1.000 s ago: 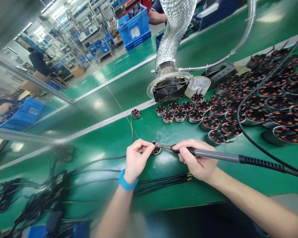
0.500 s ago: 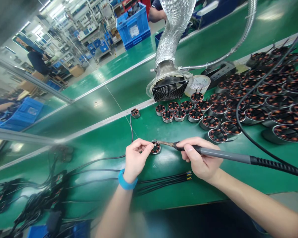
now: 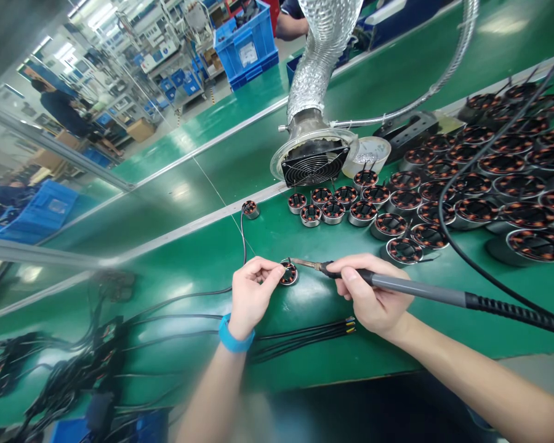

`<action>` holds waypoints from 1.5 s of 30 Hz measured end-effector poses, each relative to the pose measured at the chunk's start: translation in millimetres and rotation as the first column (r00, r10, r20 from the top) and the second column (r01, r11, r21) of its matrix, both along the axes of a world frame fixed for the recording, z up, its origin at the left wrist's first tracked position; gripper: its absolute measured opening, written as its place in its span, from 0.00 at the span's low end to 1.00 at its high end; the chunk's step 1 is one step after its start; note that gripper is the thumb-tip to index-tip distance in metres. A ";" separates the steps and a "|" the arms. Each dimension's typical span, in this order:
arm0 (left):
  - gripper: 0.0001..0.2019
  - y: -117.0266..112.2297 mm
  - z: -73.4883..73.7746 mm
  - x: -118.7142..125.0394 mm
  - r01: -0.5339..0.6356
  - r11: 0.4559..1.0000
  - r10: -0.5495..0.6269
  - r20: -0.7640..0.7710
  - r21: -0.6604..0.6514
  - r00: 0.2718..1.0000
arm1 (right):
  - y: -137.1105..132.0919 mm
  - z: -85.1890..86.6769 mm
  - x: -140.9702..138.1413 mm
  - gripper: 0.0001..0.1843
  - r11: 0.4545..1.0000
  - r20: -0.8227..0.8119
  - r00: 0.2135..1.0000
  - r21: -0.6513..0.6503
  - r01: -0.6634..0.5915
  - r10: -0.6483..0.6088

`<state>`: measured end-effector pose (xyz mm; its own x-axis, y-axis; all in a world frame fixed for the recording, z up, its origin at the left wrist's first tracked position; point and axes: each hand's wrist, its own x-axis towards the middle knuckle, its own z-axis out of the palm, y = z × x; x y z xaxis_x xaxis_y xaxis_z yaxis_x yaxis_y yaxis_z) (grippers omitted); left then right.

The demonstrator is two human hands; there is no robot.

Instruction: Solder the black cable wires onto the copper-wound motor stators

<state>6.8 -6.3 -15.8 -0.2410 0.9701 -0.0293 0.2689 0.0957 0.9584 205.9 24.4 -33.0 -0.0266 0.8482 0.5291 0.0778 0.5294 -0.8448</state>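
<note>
My left hand (image 3: 252, 295), a blue band at its wrist, has thumb and forefinger pinched at the left edge of a small round motor stator (image 3: 290, 276) with copper windings. Whether a thin wire is also between the fingertips is hidden. In my right hand (image 3: 373, 294) is a soldering iron (image 3: 420, 291), held like a pen. Its tip points left and meets the stator's upper edge, near my left fingertips. Below the hands lie several black cables (image 3: 305, 341) with coloured wire ends.
More stators (image 3: 404, 251) stand in rows at the right. A fume duct with a fan grille (image 3: 314, 167) hangs behind, beside a translucent tub (image 3: 372, 152). One stator with a cable (image 3: 250, 209) sits at the back ledge. Bundled cables (image 3: 69, 375) lie at left. People work beyond.
The soldering iron's tip has risen slightly along the stator's upper edge. My left hand stays pinched in nearly the same place.
</note>
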 end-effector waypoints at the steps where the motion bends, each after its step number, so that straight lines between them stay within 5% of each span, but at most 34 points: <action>1: 0.10 -0.1 0.1 0.0 0.001 1.000 -0.001 0.000 0.003 1.000 | 0.1 -0.2 0.0 0.09 1.000 0.004 1.000 0.002 -0.007 0.007; 15: 0.09 -0.1 1.0 0.8 0.004 1.000 -0.004 -0.001 0.018 1.000 | 6.2 10.0 -11.5 0.09 0.988 0.146 0.987 0.125 -0.093 0.074; 24: 0.06 -3.2 2.0 1.5 0.086 0.965 -0.016 -0.275 0.247 0.961 | 18.6 -4.8 -33.0 0.22 0.948 0.257 0.936 0.146 -0.283 0.239; 28: 0.06 -4.5 2.1 3.7 0.154 0.944 -0.042 -0.358 0.293 0.933 | 16.0 -3.9 -35.2 0.23 0.948 0.279 0.934 0.160 -0.275 0.224; 38: 0.04 -2.9 9.5 -4.8 0.299 0.922 -0.176 -0.420 0.248 0.890 | 19.5 0.8 -37.6 0.28 0.916 0.344 0.881 0.115 -0.384 0.326; 45: 0.04 -3.5 8.6 -3.7 0.283 0.928 -0.159 -0.430 0.243 0.889 | 19.2 2.7 -37.3 0.26 0.923 0.338 0.898 0.161 -0.350 0.282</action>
